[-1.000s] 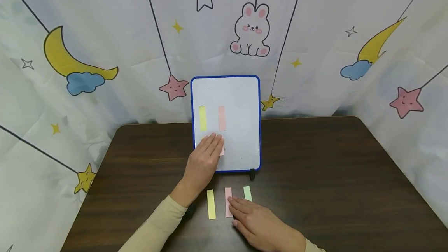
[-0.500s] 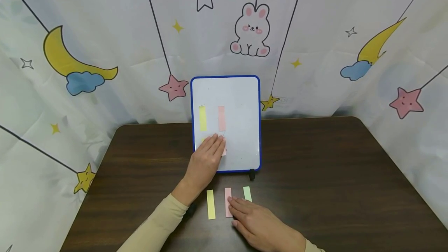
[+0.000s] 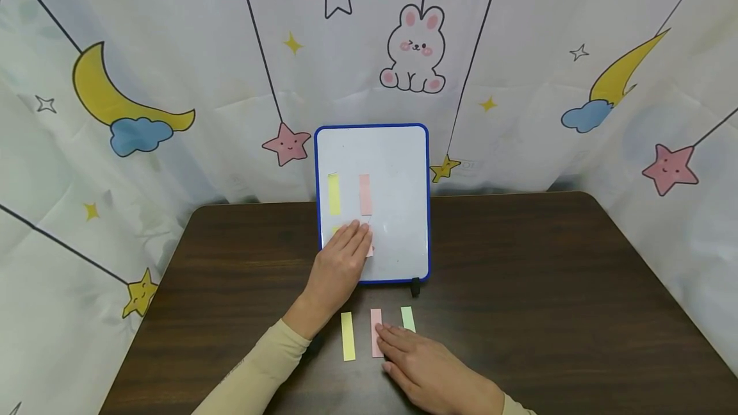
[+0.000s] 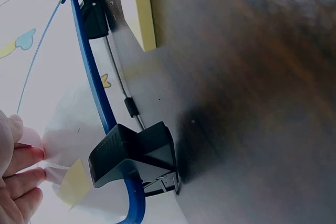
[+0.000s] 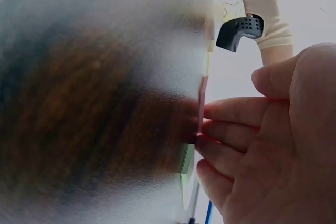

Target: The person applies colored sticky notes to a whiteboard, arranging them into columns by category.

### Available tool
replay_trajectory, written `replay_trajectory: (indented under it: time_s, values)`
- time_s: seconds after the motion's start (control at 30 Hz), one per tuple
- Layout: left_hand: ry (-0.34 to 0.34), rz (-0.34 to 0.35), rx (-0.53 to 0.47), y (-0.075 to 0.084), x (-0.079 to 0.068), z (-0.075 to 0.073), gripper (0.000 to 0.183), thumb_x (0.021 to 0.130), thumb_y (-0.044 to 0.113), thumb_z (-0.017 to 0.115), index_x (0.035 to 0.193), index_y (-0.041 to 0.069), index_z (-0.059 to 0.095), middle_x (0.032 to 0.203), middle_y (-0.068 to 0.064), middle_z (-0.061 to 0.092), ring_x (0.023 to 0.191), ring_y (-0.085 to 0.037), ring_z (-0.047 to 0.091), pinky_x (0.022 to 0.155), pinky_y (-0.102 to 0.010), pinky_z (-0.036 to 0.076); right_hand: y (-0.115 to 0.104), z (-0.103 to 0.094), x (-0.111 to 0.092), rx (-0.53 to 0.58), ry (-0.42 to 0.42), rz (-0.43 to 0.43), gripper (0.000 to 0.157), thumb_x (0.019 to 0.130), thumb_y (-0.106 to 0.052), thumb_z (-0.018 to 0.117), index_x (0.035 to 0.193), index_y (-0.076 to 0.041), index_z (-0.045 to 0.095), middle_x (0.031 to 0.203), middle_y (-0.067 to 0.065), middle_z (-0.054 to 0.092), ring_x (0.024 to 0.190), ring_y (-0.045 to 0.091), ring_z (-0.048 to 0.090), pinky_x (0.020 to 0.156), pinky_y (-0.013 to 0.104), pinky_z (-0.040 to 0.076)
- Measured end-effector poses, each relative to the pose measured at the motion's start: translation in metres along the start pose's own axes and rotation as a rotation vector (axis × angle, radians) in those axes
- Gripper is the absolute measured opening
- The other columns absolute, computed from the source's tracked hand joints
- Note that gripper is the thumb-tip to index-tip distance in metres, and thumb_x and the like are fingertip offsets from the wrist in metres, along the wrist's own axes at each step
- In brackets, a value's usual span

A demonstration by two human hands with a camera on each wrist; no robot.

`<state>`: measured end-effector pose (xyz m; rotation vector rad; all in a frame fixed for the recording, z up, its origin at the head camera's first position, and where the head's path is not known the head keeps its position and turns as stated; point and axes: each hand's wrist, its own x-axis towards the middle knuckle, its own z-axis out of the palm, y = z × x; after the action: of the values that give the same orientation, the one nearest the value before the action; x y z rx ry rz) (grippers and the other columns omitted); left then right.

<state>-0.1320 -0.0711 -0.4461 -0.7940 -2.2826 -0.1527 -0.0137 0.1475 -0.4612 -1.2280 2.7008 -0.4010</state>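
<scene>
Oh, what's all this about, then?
A person's left hand presses a lower pink strip against a small whiteboard. An upper yellow strip and an upper pink strip are above it. Their right hand touches the pink pad on the table, between the yellow pad and the green pad.

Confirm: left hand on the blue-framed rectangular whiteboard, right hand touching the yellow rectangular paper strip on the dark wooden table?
Wrong colour: in the head view, the right hand touches the pink rectangular paper strip on the dark wooden table. The rest is right.
</scene>
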Motion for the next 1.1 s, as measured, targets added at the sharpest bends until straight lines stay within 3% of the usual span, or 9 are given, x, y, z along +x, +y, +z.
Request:
replay_trajectory:
  time_s: [0.43, 0.73, 0.93, 1.1]
  values:
    - [-0.014, -0.012, 0.004, -0.002, -0.002, 0.002, 0.037, 0.089, 0.005, 0.077, 0.126, 0.002, 0.072, 0.128, -0.012, 0.072, 0.124, -0.028, 0.067, 0.11, -0.041, 0.051, 0.001, 0.0, 0.0, -0.035, 0.019, -0.025, 0.051, 0.112, -0.038, 0.031, 0.149, -0.009, 0.053, 0.156, 0.006, 0.05, 0.142, 0.022, 0.052, 0.111, 0.043, 0.051]
    - [-0.028, -0.021, -0.011, 0.0, -0.004, 0.001, 0.037, 0.088, 0.007, 0.078, 0.124, 0.002, 0.072, 0.128, -0.013, 0.072, 0.123, -0.029, 0.068, 0.11, -0.042, 0.051, -0.001, -0.004, 0.001, 0.004, 0.011, -0.01, 0.052, 0.112, -0.038, 0.031, 0.153, -0.009, 0.047, 0.16, 0.003, 0.045, 0.146, 0.02, 0.047, 0.112, 0.043, 0.05]
    - [-0.016, -0.002, -0.006, 0.0, -0.004, 0.001, 0.035, 0.088, 0.007, 0.078, 0.123, 0.001, 0.073, 0.127, -0.013, 0.073, 0.122, -0.029, 0.068, 0.109, -0.042, 0.052, 0.009, -0.017, 0.007, 0.052, 0.045, 0.116, 0.054, 0.111, -0.041, 0.034, 0.154, -0.01, 0.045, 0.165, 0.003, 0.037, 0.152, 0.021, 0.038, 0.12, 0.046, 0.04]
    - [-0.007, 0.018, 0.015, -0.002, -0.004, 0.002, 0.037, 0.088, 0.009, 0.078, 0.123, 0.001, 0.072, 0.127, -0.013, 0.073, 0.122, -0.029, 0.068, 0.109, -0.042, 0.052, 0.027, -0.022, 0.012, 0.029, 0.161, 0.18, 0.053, 0.109, -0.037, 0.043, 0.151, -0.005, 0.048, 0.165, 0.006, 0.038, 0.152, 0.022, 0.037, 0.122, 0.046, 0.037]
